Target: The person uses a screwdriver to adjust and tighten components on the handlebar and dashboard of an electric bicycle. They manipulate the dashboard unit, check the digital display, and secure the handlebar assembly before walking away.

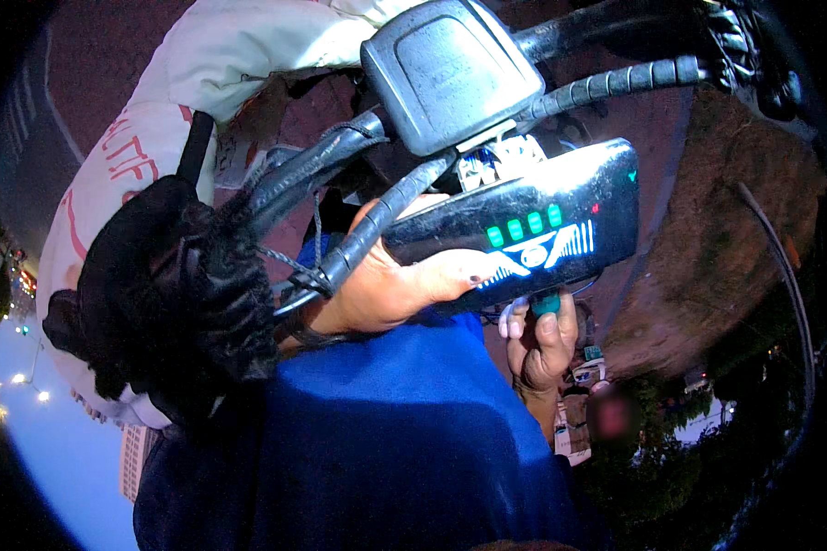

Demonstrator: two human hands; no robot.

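Looking down past my blue top (386, 459), I see my left hand (386, 285) clamped around a glossy black display panel (524, 225), steadying it. Green bars and a white winged emblem glow on its face. My right hand (542, 344) pinches a small teal tool (546, 301) beneath it. Farther off, wrapped black cables (340, 220) reach a grey box (450, 69).

The display unit (533, 234) lies between the left hand (386, 285) and the right hand (540, 344) below it.
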